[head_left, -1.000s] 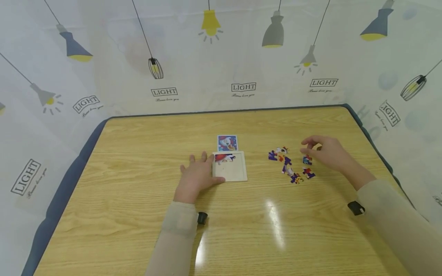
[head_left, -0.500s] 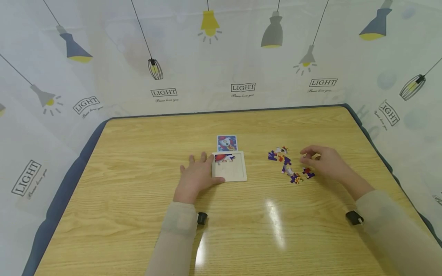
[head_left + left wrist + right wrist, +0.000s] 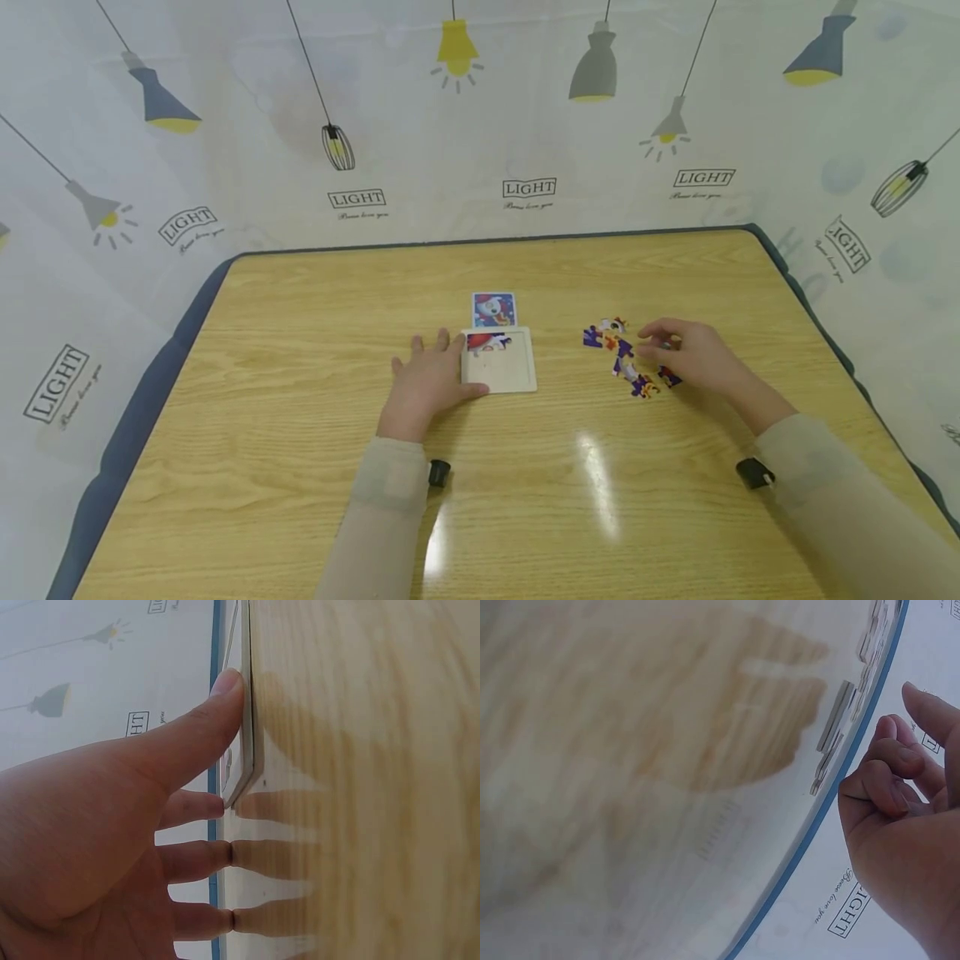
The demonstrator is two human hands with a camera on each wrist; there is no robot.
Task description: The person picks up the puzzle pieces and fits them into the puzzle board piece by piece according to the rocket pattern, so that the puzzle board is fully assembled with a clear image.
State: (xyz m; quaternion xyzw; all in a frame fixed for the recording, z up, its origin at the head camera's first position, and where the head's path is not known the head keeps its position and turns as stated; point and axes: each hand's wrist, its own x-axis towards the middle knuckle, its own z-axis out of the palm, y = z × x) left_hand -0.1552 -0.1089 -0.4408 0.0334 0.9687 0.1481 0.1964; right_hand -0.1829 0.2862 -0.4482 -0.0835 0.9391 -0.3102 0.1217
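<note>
A pale square puzzle tray [image 3: 501,372] lies on the table, with a few joined jigsaw pieces [image 3: 480,342] along its top left. My left hand [image 3: 426,382] rests at the tray's left side with fingers spread on the table. Its thumb [image 3: 214,712] presses on the tray's near edge in the left wrist view. Over the loose jigsaw pieces [image 3: 609,340] to the right hovers my right hand [image 3: 696,354], thumb and index finger apart, the other fingers loosely curled. No piece shows in it. The hand partly hides one purple and red piece [image 3: 667,377].
Just beyond the tray lies a small picture card [image 3: 493,309] showing a white cartoon animal in red. The wooden table [image 3: 300,500] has a dark blue edge, and a lamp-printed cloth [image 3: 420,125] stands behind it.
My right hand has come a little nearer and to the left over the loose pieces, partly covering those on the right. The left hand and tray stay in place.
</note>
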